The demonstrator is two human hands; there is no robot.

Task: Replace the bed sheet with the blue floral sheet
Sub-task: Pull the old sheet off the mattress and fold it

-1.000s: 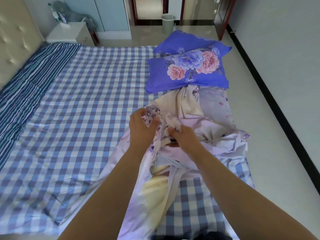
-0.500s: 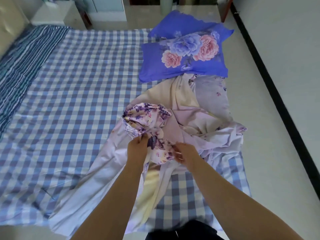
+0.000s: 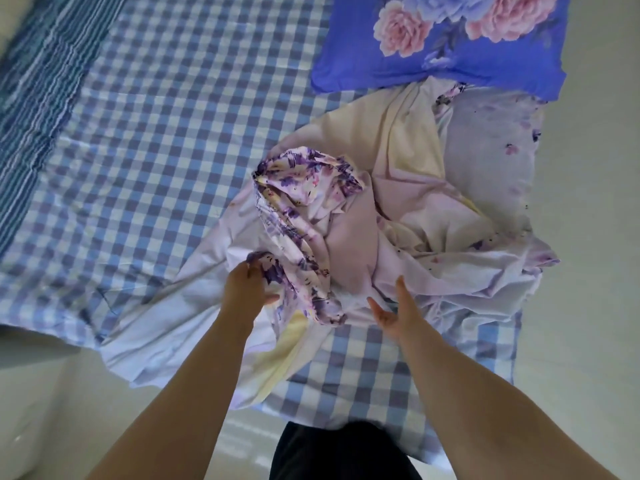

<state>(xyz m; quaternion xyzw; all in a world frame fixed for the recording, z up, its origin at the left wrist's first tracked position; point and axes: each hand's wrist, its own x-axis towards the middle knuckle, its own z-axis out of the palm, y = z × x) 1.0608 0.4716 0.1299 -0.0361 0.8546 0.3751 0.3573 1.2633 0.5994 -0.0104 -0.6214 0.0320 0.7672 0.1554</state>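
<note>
A crumpled pale lilac floral sheet lies bunched on the near right part of the bed, its purple-flowered face showing at a twisted fold. My left hand pinches the edge of that flowered fold. My right hand hovers just above the sheet, palm up, fingers spread, holding nothing. The bed carries a blue-and-white checked sheet. A blue pillow printed with pink and blue flowers rests at the far right.
A dark blue striped cover lies along the left side of the bed. Pale tiled floor runs along the right of the bed and below its near edge. My dark trousers show at the bottom.
My right hand has let go of the floral sheet and opened. The view has tilted down and closer, and my left hand has drawn the flowered fold toward me.
</note>
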